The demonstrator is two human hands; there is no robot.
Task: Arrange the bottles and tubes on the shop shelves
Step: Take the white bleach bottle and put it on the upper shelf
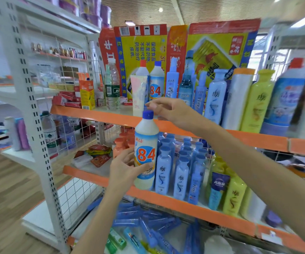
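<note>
So the person's got a white "84" bottle (145, 153) held up in front of the orange-edged shelves (100, 114), roughly between the top shelf and the one below. Left hand (124, 167) is wrapped round the lower body with the thumb over the label, and the right hand (168, 110) hovers just above the blue cap (148, 114), fingers loosely spread and not actually gripping anything as far as I can see. The bottle looks like stiff, smooth plastic, rounded shoulders narrowing to a ridged screw cap, with a glossy label that's probably a bit slick. It looks full, so I'd guess some heft, and grabbing the fat middle like that seems the safe call rather than the neck. There's a matching 84 bottle (156, 83) already standing on the top shelf beside a soft pastel tube (138, 92), so that's likely where it's headed.
</note>
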